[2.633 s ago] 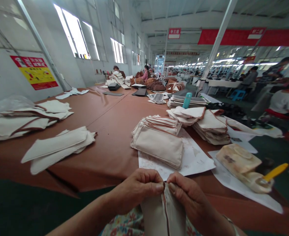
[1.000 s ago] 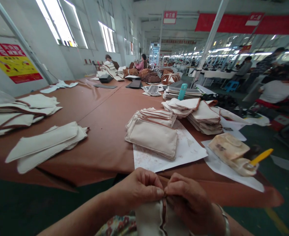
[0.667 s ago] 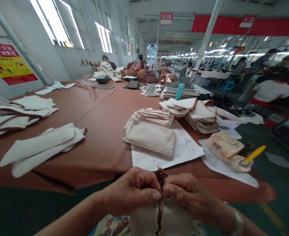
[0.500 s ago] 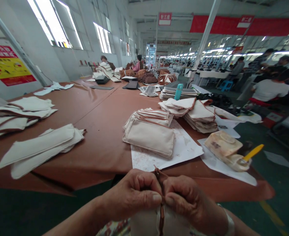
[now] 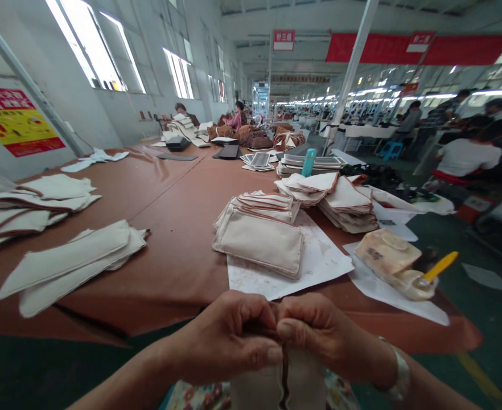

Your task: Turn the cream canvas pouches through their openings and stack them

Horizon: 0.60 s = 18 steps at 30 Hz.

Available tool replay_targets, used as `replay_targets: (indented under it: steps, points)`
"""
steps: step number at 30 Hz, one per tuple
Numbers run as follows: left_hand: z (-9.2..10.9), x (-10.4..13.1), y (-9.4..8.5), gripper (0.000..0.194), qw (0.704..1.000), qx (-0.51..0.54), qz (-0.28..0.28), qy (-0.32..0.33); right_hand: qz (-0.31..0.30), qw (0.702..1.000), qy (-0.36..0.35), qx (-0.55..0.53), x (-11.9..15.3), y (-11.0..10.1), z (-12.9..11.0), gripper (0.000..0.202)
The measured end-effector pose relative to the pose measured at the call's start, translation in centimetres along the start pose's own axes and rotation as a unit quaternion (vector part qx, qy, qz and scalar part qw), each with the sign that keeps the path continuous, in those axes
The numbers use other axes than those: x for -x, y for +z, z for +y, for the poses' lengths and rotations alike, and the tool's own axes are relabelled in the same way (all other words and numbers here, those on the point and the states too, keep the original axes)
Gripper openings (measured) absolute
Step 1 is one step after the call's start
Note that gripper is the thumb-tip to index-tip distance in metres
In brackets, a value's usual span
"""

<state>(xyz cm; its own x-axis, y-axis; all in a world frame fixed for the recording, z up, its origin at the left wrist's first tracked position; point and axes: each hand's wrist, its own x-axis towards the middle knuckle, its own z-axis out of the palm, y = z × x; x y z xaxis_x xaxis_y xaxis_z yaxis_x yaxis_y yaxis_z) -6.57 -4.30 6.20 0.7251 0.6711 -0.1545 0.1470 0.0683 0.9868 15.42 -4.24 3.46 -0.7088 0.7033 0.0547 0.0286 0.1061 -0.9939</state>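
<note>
Close to my body, below the table's front edge, my left hand (image 5: 238, 336) and my right hand (image 5: 319, 330) meet at the top of a cream fabric piece (image 5: 304, 376). A dark brown strip runs down its middle. Thumb and bent fingers of my left hand grip the brown top edge, the thumb lying across the front. My right hand pinches the same edge just beside it. The fingers cover most of that edge. Beyond my hands, a pile of cream fabric pieces with brown edges (image 5: 259, 239) lies on a white paper sheet (image 5: 323, 259).
The brown-covered table (image 5: 178, 228) stretches ahead. More cream pieces (image 5: 75, 256) lie left, and further stacks (image 5: 347, 199) right, near a teal bottle (image 5: 308, 162). A stained plastic container (image 5: 387, 250) with a yellow-handled tool (image 5: 441, 266) stands at the right corner. People sit farther off.
My left hand's fingers have spread away from the thumb along the brown edge, and my right hand has shifted slightly up and left. The piles stay put.
</note>
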Motion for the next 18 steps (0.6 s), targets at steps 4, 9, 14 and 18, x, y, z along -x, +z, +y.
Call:
replay_targets:
  steps: [4, 9, 14, 18]
  points:
    - [-0.1, 0.3, -1.2, 0.060, 0.999, 0.019, 0.011, -0.047, 0.025, 0.997, 0.012, -0.069, 0.3, -0.2, 1.9, 0.036]
    - [-1.2, -0.3, -0.9, 0.056, 0.990, 0.108, 0.011, -0.089, 0.029, 0.997, -0.005, -0.074, 0.4, -0.3, 2.5, 0.033]
    - [-1.9, -1.1, 0.2, 0.044, 0.986, 0.160, -0.003, -0.043, 0.030, 0.994, -0.017, -0.104, -0.2, 0.1, 2.5, 0.033]
    - [-2.4, -1.2, 0.5, 0.045, 0.998, 0.014, 0.052, -0.025, 0.042, 0.984, -0.026, -0.169, -0.6, 0.5, 4.0, 0.037]
